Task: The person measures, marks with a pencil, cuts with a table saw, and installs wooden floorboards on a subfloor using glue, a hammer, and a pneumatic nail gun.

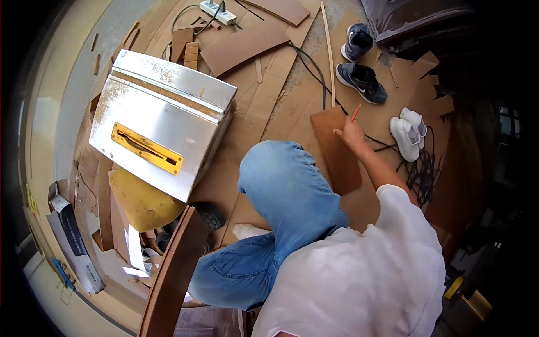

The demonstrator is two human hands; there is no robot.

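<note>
1. Over the upper right edge of a long, flat, reddish-brown wooden board (337, 154), the person's right hand (353, 137) has its fingers curled round a slim red pencil (356, 113), thumb jutting left; whether it touches the wood, I can't tell.
2. Out of my sight is the left hand, so I can't tell how its fingers are.
3. On the left, a long white-and-dark cardboard box (74, 241) carries printed lettering, and a dark lace-up shoe (362, 83) has a white mark on its side.
4. Right of the bent knee in blue jeans (283, 174), the board lies on brown cardboard sheeting (255, 109), smooth-faced and straight-edged.
5. Farther out, I see white shoes (405, 139) near tangled black cable (424, 177), and opposite, a silver metal tabletop (168, 104) with a yellow slotted plate (147, 147).
</note>
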